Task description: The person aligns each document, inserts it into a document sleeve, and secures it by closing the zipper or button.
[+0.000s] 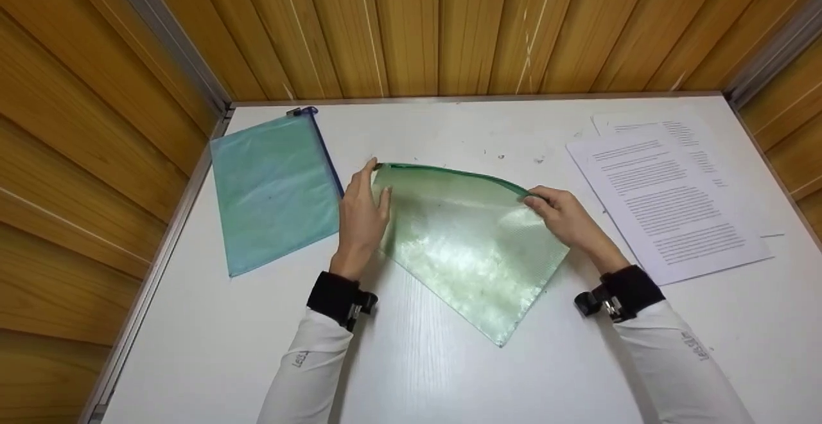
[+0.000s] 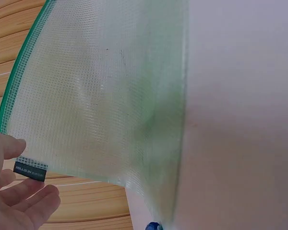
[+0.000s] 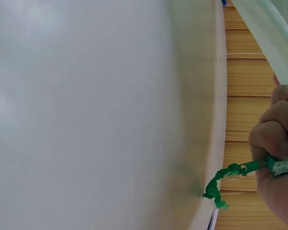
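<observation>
A translucent green mesh zipper pouch (image 1: 462, 238) is held up at an angle over the table, its green zipper edge at the top. My right hand (image 1: 562, 218) grips the right end of that zipper edge, fingers curled. In the right wrist view, a green zipper pull (image 3: 252, 166) with a frayed green strip (image 3: 218, 184) sticks out below the fingers. My left hand (image 1: 363, 218) is at the pouch's left corner, thumb apart from the fairly straight fingers. A small dark label (image 2: 30, 170) lies against those fingers in the left wrist view.
A blue-green zipper pouch (image 1: 276, 193) with a dark blue zipper lies on the white table (image 1: 411, 385) at the left, partly behind my left hand. Printed paper sheets (image 1: 668, 205) overlap at the right. Wood-patterned walls (image 1: 411, 32) border the table's back and sides.
</observation>
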`<state>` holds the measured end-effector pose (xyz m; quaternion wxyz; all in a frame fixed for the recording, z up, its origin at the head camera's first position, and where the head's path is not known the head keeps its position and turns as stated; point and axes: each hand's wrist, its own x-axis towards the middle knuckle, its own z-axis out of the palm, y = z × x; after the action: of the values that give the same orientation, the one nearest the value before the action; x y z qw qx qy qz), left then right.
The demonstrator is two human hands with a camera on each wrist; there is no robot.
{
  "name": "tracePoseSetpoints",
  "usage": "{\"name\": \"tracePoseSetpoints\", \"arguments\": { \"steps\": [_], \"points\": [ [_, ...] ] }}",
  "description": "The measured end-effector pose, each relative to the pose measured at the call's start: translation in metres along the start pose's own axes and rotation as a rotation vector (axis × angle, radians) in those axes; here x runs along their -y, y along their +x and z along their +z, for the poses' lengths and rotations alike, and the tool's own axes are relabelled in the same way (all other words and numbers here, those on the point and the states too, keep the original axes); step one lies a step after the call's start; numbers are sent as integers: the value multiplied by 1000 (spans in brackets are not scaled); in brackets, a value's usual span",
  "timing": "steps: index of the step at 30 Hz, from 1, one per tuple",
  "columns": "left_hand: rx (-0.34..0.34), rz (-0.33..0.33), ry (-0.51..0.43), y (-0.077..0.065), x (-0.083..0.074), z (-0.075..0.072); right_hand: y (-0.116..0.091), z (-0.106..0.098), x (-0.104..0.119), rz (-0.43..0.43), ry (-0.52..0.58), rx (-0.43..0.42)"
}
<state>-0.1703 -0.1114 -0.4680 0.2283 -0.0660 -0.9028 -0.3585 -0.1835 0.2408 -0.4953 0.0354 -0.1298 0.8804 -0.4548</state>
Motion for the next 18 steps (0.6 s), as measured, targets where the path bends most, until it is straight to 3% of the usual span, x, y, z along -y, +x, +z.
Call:
{"name": "tracePoseSetpoints", "arguments": {
  "steps": [8,14,18],
  "points": [
    [142,-62,0,-15,-1,5,-8,1,9,197,285,-129],
    [276,-129,-2,-27,-5,17,-15,7,13,296,330,-249],
    [331,-228,-82,-30,-12,24,-19,14,16,328,341,-326]
  ]
}}
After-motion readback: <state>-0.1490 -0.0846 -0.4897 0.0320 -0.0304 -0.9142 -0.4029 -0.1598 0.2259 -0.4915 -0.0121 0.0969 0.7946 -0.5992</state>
